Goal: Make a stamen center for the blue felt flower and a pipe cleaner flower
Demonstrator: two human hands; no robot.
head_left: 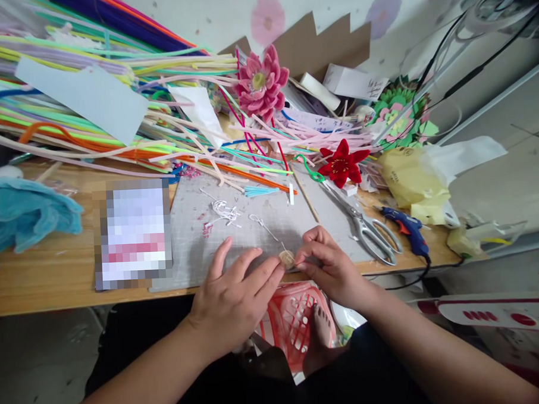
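My left hand lies at the near edge of a grey mat, fingers stretched out, fingertips touching a small tan round piece. My right hand pinches that same small piece from the right with thumb and forefinger. A thin wire runs from the piece up across the mat. Bits of white wire lie farther up the mat.
Scissors and a blue glue gun lie right of my hands. A red flower, a pink flower and a heap of coloured pipe cleaners fill the back. A red basket sits below the table edge.
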